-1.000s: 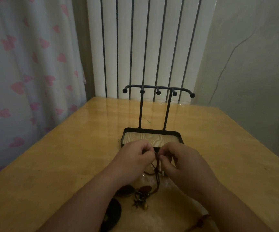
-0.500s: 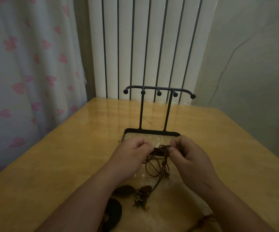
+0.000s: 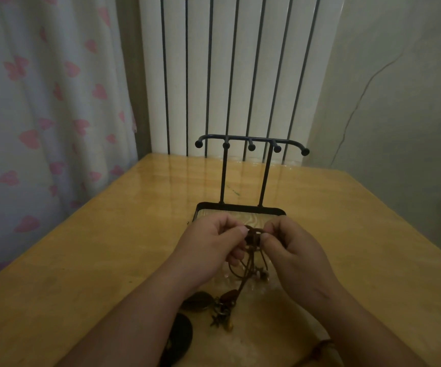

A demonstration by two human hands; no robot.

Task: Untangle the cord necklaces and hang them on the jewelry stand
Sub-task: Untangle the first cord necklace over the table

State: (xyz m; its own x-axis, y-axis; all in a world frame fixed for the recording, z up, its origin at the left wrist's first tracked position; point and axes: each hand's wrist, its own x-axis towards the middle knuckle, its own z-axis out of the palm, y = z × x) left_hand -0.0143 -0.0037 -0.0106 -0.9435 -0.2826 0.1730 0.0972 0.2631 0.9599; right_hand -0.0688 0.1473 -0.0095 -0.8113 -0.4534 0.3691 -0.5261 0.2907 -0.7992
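Observation:
A knot of brown cord necklaces (image 3: 253,238) is pinched between my left hand (image 3: 211,243) and my right hand (image 3: 289,250), lifted just above the wooden table (image 3: 103,260). Cords hang down from the knot to dark pendants and small metal charms (image 3: 223,305) lying on the table near my wrists. The black jewelry stand (image 3: 251,144), with a top bar of several ball-tipped pegs and a wood-lined tray base (image 3: 240,209), stands just behind my hands. Nothing hangs on it.
A large dark round pendant (image 3: 179,337) lies under my left forearm. Another brown cord piece (image 3: 322,348) sits by my right forearm. A white radiator (image 3: 240,75) and a heart-patterned curtain (image 3: 42,115) stand behind the table.
Both hands have lifted the tangle up and away from me, toward the stand's tray. They moved apart half a second ago and have closed back in on the knot.

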